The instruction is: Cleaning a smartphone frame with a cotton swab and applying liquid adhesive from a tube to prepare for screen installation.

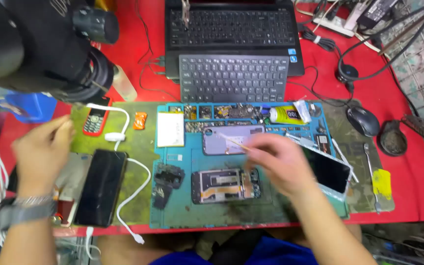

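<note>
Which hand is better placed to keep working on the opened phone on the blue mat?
Likely the right hand: it holds a thin stick beside the opened phone. The left hand is far off, near the black phone.

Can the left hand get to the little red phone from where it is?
Probably yes. The left hand is just left of the little red phone, with nothing between them; only a white cable lies on the phone's far side.

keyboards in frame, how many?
2. The laptop's built-in keyboard at the top centre, and a separate grey keyboard lying just below it, overlapping the laptop's front edge. None seem hidden.
</note>
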